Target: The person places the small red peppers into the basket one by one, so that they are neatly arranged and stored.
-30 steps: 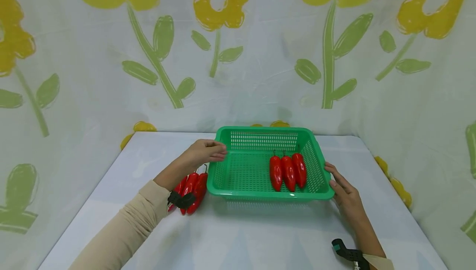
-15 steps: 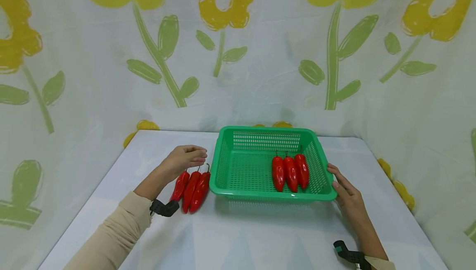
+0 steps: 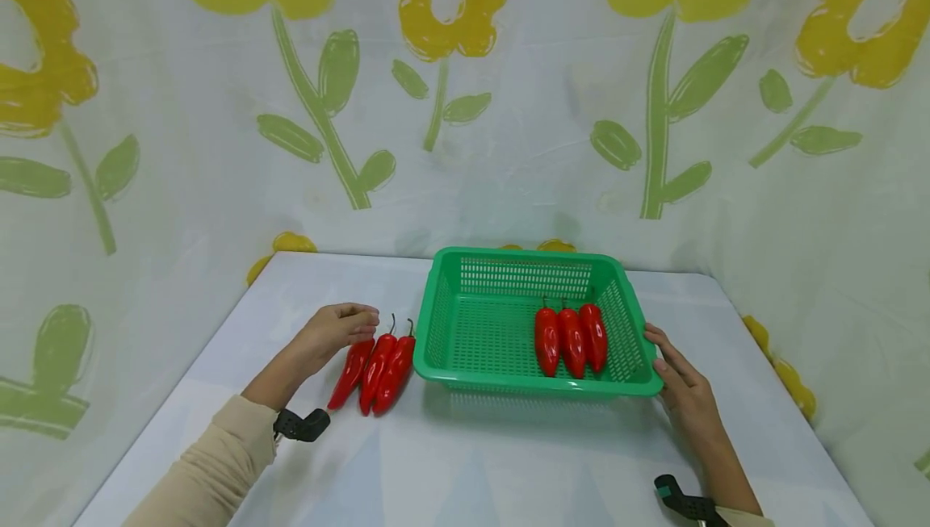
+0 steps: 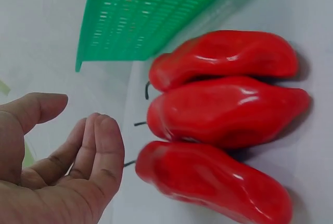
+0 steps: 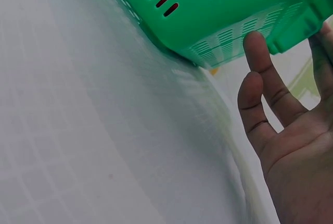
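Note:
Three glossy red chili peppers [image 3: 378,374] lie side by side on the white table, left of a green plastic basket [image 3: 472,388]. My left hand [image 3: 330,335] is just above the stem end of the leftmost one. In the left wrist view, that hand [image 4: 67,166] holds nothing, with thumb and loosely bent fingers apart, near the pepper stems [image 4: 140,124]. Three more red chili peppers [image 3: 571,341] lie in the right half of the basket. My right hand [image 3: 686,390] touches the basket's right end with its fingers fairly straight, seen beside the basket wall [image 5: 223,36] in the right wrist view.
The white table [image 3: 465,470] has its far edge close behind the basket. A flower-patterned cloth [image 3: 508,172] hangs behind and at both sides. Black wrist straps with cameras sit on both wrists.
My left hand has moved from above the basket's left rim leftward and down to the loose peppers, uncovering more of them. My right hand stays at the basket; the view has shifted slightly.

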`<action>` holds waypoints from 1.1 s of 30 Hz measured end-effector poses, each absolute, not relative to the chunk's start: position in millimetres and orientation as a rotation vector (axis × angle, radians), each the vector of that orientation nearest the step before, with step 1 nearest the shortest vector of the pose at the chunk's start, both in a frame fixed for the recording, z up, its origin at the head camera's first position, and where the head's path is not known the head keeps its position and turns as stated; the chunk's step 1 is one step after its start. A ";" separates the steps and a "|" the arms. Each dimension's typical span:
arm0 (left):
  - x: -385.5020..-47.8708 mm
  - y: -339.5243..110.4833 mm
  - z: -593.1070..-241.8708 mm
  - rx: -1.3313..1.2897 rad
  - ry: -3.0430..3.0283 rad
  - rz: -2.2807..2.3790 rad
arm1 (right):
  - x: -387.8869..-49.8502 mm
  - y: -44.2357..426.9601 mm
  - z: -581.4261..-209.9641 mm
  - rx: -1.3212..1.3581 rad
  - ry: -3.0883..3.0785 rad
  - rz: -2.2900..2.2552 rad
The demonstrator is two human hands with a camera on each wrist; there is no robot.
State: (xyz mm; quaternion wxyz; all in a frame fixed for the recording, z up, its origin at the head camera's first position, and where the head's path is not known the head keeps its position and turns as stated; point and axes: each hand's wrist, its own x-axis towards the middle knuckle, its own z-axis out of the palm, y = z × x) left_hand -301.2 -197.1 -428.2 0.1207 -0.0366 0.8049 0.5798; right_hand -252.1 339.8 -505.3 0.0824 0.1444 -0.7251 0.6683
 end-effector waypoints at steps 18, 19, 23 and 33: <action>-287.1 -218.0 -455.7 -0.269 2.422 1.694 | -251.9 339.6 -506.9 0.435 -2.153 1.996; -286.0 -218.5 -456.4 -0.270 2.433 1.689 | -251.9 339.8 -507.0 0.435 -2.148 2.001; -282.2 -221.0 -459.2 -0.301 2.466 1.660 | -252.0 340.3 -507.5 0.437 -2.126 2.030; -276.7 -225.9 -470.0 -0.340 2.486 1.575 | -252.2 340.0 -508.1 0.453 -2.130 2.027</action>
